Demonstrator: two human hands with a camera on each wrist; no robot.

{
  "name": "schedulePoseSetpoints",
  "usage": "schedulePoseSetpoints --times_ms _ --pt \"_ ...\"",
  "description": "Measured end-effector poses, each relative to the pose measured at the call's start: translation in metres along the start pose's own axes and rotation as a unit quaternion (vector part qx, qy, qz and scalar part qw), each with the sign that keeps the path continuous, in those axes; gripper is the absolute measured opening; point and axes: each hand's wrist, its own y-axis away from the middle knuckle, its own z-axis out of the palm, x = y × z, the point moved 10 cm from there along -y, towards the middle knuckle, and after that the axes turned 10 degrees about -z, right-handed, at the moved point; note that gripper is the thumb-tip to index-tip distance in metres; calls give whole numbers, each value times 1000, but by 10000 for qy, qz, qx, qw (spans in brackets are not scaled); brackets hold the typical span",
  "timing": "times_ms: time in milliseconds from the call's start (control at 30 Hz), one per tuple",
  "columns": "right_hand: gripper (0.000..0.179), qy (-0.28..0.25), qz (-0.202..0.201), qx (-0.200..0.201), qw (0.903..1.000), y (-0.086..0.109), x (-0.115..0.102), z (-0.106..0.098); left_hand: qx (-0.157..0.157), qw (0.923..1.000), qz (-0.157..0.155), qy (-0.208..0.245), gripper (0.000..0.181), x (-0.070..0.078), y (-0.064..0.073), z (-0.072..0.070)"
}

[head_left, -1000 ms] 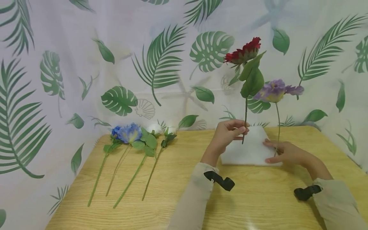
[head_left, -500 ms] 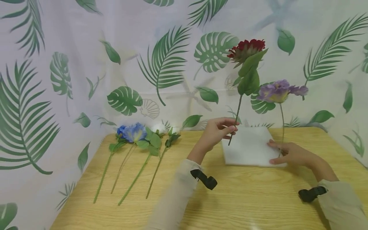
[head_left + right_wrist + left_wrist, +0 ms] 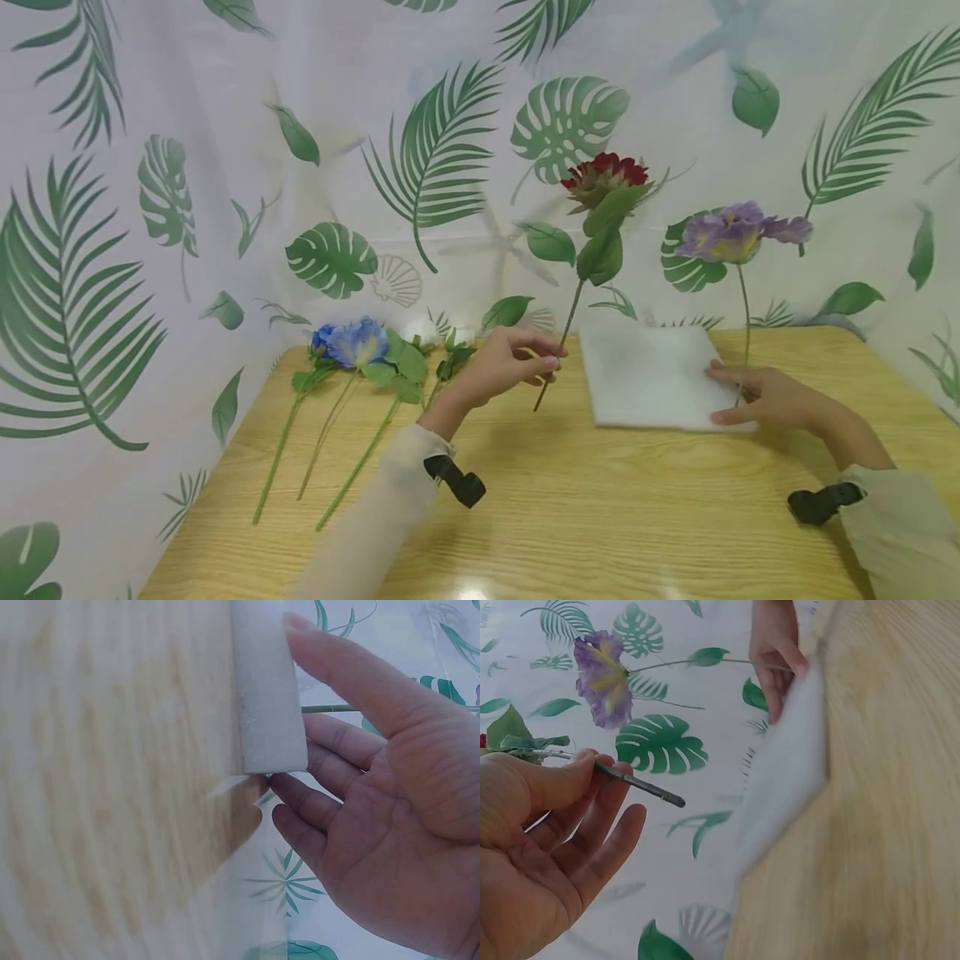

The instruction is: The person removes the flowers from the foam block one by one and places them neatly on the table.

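My left hand [image 3: 502,367] pinches the stem of a red artificial flower [image 3: 607,179] near its lower end. Its green leaves sit below the bloom, and the bare stem tip [image 3: 664,795] points down, clear of the table. A white foam block [image 3: 652,379] lies flat at the table's right. From near its right edge rises a purple and yellow artificial flower [image 3: 727,233], roughly upright. My right hand [image 3: 780,404] rests at that edge, thumb and forefinger on either side of the flower's stem. In the right wrist view the thumb [image 3: 352,664] touches the foam, other fingers beside it.
Several artificial flowers lie on the left of the wooden table [image 3: 570,517], including a blue one [image 3: 356,342] and green-leaved stems [image 3: 401,367]. My left forearm partly covers them. A leaf-patterned cloth [image 3: 450,192] hangs behind the table.
My left hand has moved left and lower with the red flower, away from the foam block. The right hand stays at the foam's edge, and the purple flower still stands there.
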Motion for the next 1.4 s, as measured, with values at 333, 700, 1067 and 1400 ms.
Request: schedulePoseSetpoints --times_ms 333,700,1067,1400 --pt "81 -232 22 23 9997 2 -1 -1 -189 9973 -668 -230 27 -40 41 -26" --pt "81 -266 40 42 9996 3 0 -1 -309 9909 -1272 -315 28 -78 74 -46" --pt "80 -395 -99 65 9992 2 0 -2 -380 9843 -1691 -336 29 -98 91 -57" --pt "81 -316 -4 -2 9995 1 1 0 -296 9772 -2063 -402 25 -112 96 -62"
